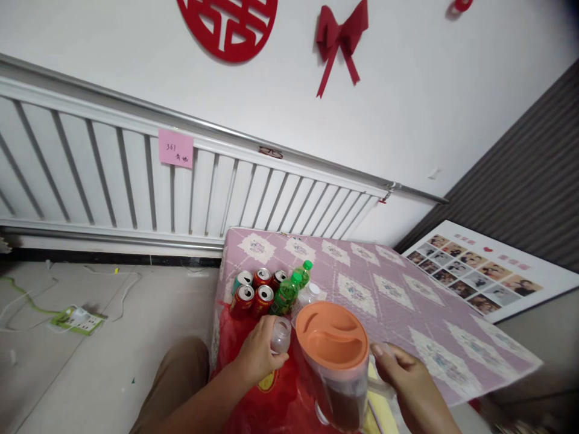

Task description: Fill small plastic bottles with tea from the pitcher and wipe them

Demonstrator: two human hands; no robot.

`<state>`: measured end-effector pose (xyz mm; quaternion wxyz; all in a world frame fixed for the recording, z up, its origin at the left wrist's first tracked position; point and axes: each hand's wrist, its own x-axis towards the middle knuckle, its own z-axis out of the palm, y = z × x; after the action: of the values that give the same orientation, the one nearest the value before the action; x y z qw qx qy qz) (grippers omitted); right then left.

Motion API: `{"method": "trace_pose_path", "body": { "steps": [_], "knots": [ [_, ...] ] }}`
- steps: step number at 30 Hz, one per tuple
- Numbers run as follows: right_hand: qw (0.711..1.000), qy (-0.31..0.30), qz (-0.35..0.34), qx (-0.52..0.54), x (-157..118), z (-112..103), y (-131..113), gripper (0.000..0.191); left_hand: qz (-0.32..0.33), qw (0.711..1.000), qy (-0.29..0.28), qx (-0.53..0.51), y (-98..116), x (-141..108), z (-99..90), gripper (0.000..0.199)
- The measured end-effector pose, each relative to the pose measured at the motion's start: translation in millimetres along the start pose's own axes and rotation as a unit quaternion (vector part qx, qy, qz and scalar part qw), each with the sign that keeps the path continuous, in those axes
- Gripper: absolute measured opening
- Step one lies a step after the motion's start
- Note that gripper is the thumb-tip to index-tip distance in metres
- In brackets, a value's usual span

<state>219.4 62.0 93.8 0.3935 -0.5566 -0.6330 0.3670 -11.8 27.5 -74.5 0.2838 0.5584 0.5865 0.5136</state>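
My left hand [259, 352] is closed round a small clear jar [281, 336] with its open mouth up, over the red plastic sheet [253, 401]. To its right stands a clear pitcher [341, 395] with an orange lid [332, 334] and dark liquid inside. My right hand [409, 377] grips the pitcher's handle at its right side. Just beyond the jar are several opened drink cans [263, 297] and two green bottles [288, 293] with green caps. Another clear container with a white cap [313, 290] sits behind the pitcher.
A pink patterned cloth [362, 295] covers the table. Behind it runs a white radiator [253, 193] with a pink note [176, 148]. A photo board [479, 271] leans at the right. On the floor at the left lie cables and a green-edged item [79, 320].
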Motion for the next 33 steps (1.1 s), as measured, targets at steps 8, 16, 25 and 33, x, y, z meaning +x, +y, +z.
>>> {"method": "trace_pose_path", "body": {
  "steps": [8,16,25,33],
  "knots": [
    [0.999,-0.011,-0.001,-0.042,3,3,-1,0.043,0.002,1.0,0.002,-0.001,-2,1,1.4,0.064],
    [0.998,0.002,-0.017,-0.062,8,5,-5,0.047,-0.004,1.0,-0.001,-0.003,-3,1,1.1,0.065],
    [0.996,-0.035,-0.009,-0.087,16,0,-16,0.044,-0.012,1.0,-0.002,-0.002,0,1,-0.3,0.065],
    [0.995,-0.026,-0.018,-0.091,15,1,-13,0.044,-0.016,1.0,-0.006,-0.001,-1,1,0.1,0.065]
  ]
}}
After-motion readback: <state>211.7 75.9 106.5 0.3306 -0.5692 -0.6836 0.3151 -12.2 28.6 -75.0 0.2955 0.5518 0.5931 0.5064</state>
